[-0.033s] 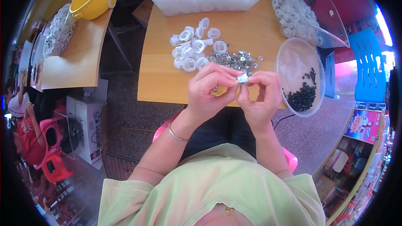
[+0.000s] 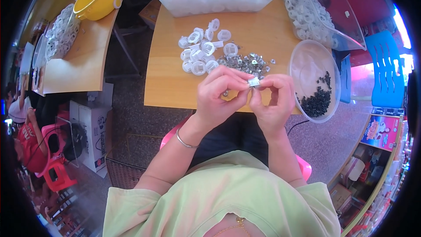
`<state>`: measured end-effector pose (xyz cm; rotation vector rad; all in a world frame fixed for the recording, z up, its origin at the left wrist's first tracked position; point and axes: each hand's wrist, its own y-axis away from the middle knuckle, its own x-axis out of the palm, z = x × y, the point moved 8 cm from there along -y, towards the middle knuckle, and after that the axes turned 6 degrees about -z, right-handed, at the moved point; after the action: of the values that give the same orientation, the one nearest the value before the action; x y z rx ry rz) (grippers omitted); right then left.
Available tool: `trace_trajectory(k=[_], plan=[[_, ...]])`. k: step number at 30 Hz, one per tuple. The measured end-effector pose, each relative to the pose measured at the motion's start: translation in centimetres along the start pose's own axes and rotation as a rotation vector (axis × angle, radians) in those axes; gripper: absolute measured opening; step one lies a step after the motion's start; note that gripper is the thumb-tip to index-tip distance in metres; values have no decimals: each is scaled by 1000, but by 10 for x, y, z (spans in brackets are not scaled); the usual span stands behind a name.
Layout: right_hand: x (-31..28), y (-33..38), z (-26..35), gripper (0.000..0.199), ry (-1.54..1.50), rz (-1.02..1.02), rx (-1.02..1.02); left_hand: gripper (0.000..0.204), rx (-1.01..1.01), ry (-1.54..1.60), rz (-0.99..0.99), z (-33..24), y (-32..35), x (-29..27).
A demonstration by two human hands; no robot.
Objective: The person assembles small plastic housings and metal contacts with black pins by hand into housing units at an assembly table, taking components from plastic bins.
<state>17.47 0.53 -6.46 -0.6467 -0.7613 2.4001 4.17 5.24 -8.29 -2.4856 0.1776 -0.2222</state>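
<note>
Above the near side of the wooden table, my left hand (image 2: 219, 91) pinches a small white plastic part (image 2: 253, 81) between thumb and fingers. My right hand (image 2: 276, 98) grips the same part from the other side, its fingertips curled around the edge. The finer shape of the part is hidden by my fingers. Just beyond my hands lies a heap of small shiny metal pieces (image 2: 252, 62). To its left is a loose pile of round white plastic pieces (image 2: 196, 54) with cut-outs. Right of my hands, a round clear tub (image 2: 302, 57) holds many tiny black pieces (image 2: 316, 102).
A large clear bin (image 2: 210, 0) with white parts stands at the table's far edge. Another clear bin (image 2: 351, 35) of white rings is at the far right. A blue slatted plastic piece (image 2: 386, 68) stands beyond it. At left is a second table (image 2: 79, 68) with a yellow tub (image 2: 98, 0).
</note>
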Motion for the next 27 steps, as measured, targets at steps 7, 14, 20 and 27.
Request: trace_trajectory(k=[7, 14, 20, 27], plan=[[4, 0, -15, 28, -306, 70, 167, 15, -250, 151, -9, 13, 4, 4], [6, 0, -12, 29, -297, 66, 162, 17, -72, -49, -11, 8, 3, 0], [6, -1, -14, 29, -270, 55, 119, 17, -82, -21, -57, 10, 3, -1], [6, 1, -12, 30, -222, 22, 97, 17, -58, -64, -55, 8, 3, -2]])
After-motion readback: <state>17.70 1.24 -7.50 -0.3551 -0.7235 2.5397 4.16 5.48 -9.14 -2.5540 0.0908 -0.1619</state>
